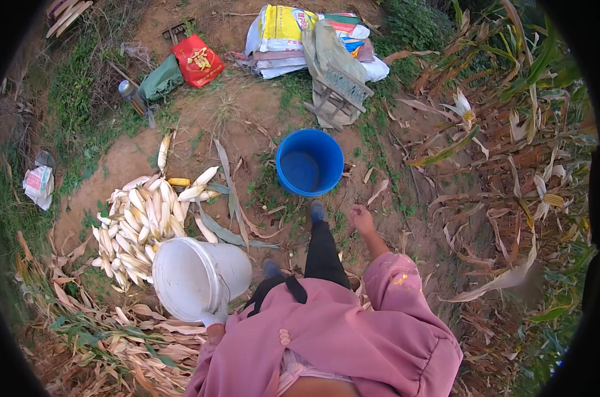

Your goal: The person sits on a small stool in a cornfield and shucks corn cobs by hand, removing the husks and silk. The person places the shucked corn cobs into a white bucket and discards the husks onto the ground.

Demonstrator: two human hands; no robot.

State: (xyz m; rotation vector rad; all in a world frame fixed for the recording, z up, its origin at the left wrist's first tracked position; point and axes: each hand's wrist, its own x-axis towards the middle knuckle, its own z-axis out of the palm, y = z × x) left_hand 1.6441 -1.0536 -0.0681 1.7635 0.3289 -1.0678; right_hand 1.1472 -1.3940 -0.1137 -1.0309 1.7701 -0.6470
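My left hand (pixel 216 315), in a white knit glove, grips the rim of a white plastic bucket (pixel 233 265), which is tipped on its side with its mouth to the left. The part of the inside that shows holds nothing. Just beyond the bucket lies a heap of corn ears in pale husks (pixel 141 213), with a bare yellow ear (pixel 179 182) at its edge. My bare right hand (pixel 361 218) hangs beside my leg, fingers curled; whether it holds anything small cannot be told. A blue plastic bucket (pixel 310 162) stands upright in front of my foot.
Folded woven sacks (pixel 285 39) and a small wooden-framed stool (pixel 342 94) lie ahead. To the left of them are a red bag (pixel 197 60), a green cloth bag (pixel 162 79) and a bottle (pixel 132 97). Corn stalks (pixel 518 198) line the right; cut stalks (pixel 126 347) lie at lower left.
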